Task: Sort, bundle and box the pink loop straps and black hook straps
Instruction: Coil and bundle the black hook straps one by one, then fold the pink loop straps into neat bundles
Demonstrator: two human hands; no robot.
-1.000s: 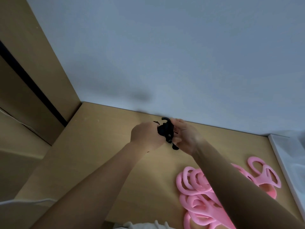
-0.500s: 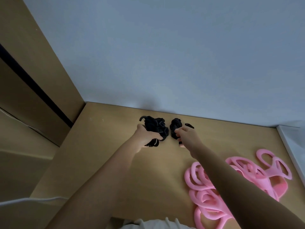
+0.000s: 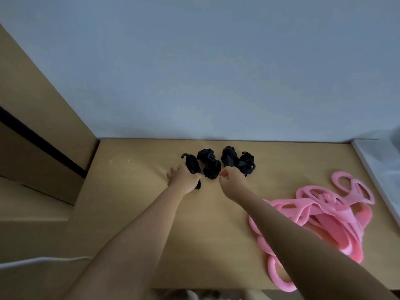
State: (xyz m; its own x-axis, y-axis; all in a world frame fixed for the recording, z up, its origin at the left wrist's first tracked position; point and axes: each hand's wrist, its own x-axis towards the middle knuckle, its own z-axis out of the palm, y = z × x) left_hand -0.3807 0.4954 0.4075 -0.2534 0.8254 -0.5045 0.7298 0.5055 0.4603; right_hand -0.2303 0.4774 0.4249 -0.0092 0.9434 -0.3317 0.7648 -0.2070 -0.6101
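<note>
We're looking at four dark knots in a row at twelve o'clock on the table (image 3: pixel 134 191), hard up by the wall (image 3: pixel 194 72): the black hook straps (image 3: pixel 208 163), each rolled into a lumpy, matte wad with a stray hooked end poking out here and there. By our reckoning the black side is sorted and bundled. The left hand (image 3: pixel 183 179) has its fingers wrapped round the leftmost bundle (image 3: pixel 191 165), at eleven o'clock in that row, and it looks to us like it's being set in line. The right hand (image 3: pixel 232 180) is balled up just in front of the two right-hand wads; we can't tell whether it pinches anything or is simply clenched.

Over at four o'clock lie the pink loop straps (image 3: pixel 324 213), and that's the work left: a loose, tangled heap, nothing tied. They look soft and rubbery, flat bands with big rounded loops and oval cut-outs, smooth-faced, draping over one another.

Boxing hasn't begun as far as we can see. A white container (image 3: pixel 381 169) sits at three o'clock, its inside out of our sight
</note>
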